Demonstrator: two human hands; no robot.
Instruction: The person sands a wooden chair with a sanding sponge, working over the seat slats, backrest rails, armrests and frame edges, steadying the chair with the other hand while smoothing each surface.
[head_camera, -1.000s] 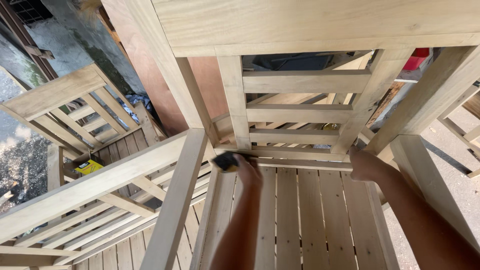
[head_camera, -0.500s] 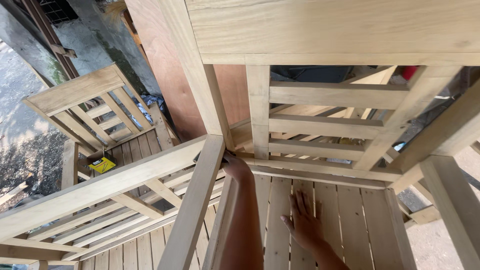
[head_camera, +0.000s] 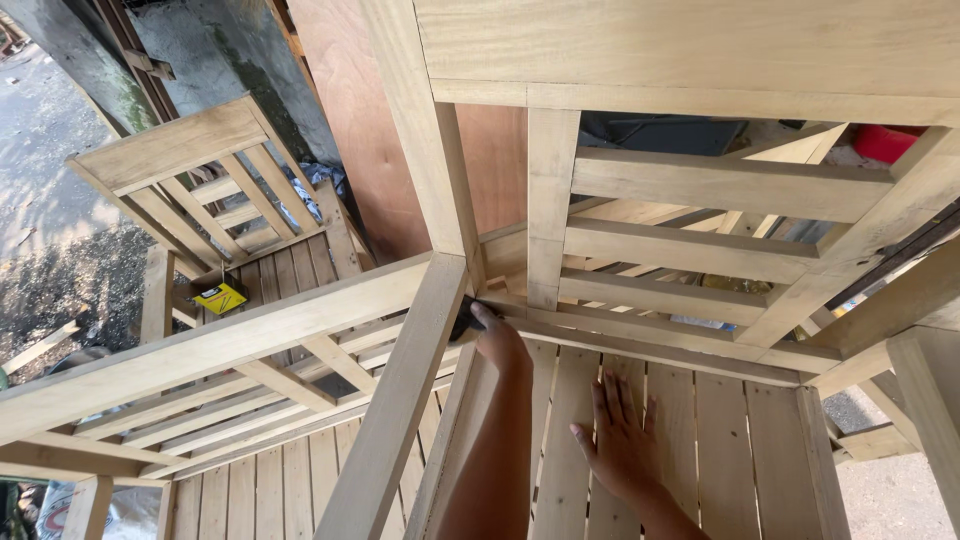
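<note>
Two hands now work the bare wooden chair (head_camera: 700, 190) from inside its frame; your left hand (head_camera: 500, 345) has pushed on into the back corner, where seat rail meets rear leg, and pinches a small dark block (head_camera: 462, 318), seemingly a sanding pad, hard against the joint; a second ago the same block sat further out along the rail, so the rubbing appears to have run to the end of that rail. Your right hand (head_camera: 622, 440) has left the rail on the far side and come in beside the working wrist; it lies flat, fingers spread, palm down on the seat slats (head_camera: 720, 440), holding nothing, which reads as bracing the chair against the push; your head has also dropped closer, and the back rails fill more of the view.

Much stays out of sight; the armrest post (head_camera: 395, 420) crosses just left of the grip and covers most of the block, so its make and its grit side cannot be told; the fingertips vanish behind the joint; both forearms are cut off at the bottom edge. Beyond the post stand more unfinished chairs (head_camera: 200, 190), one bearing a small yellow object (head_camera: 220, 297) too small to identify.
</note>
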